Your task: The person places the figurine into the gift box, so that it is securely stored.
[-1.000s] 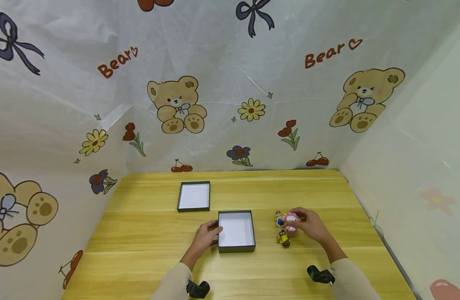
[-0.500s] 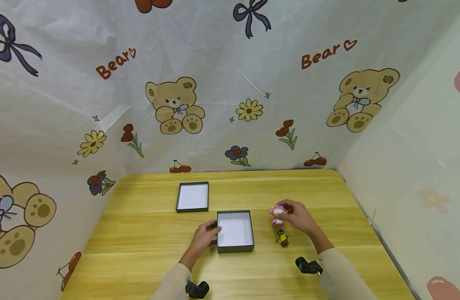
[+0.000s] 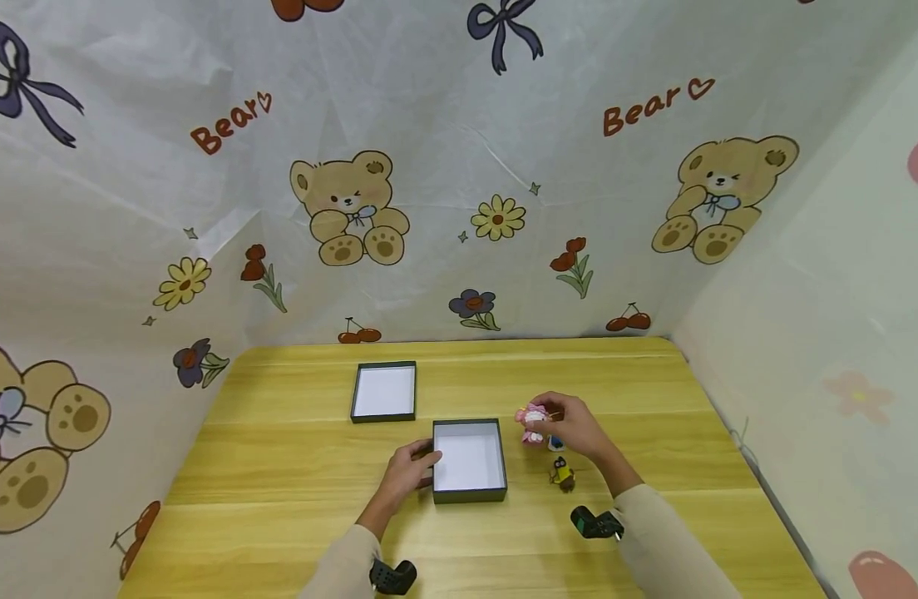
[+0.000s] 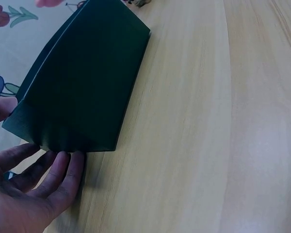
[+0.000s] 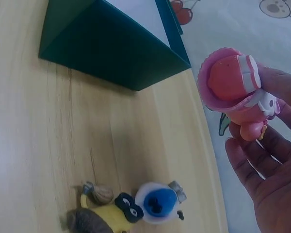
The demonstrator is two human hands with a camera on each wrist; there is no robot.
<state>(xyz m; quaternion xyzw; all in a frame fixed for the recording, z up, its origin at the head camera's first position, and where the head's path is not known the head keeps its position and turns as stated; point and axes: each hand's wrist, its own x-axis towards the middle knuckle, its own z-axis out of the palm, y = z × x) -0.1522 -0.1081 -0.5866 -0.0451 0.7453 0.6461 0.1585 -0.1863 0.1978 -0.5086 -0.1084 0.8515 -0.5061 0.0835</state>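
Observation:
My left hand [image 3: 407, 474] grips the left wall of a dark green box [image 3: 470, 496] with a white inside. Its thumb lies over the rim and its fingers press the outer wall, as the left wrist view shows. My right hand [image 3: 574, 424] pinches a pink and white toy figurine [image 5: 235, 77] between thumb and fingers, to the right of the box. On the table below that hand lie a yellow and brown toy figurine [image 3: 563, 474] with black goggle-like eyes and a blue and white one [image 5: 157, 201], partly hidden by the hand in the head view.
A shallow box lid [image 3: 384, 392], white inside with dark edges, lies behind and left of the box. The wooden table [image 3: 279, 466] meets a cloth backdrop printed with bears and flowers at its far edge. A pale wall stands on the right.
My right hand has picked up the pink figurine and carried it left toward the box, uncovering part of the blue and white one. The left hand stays on the box.

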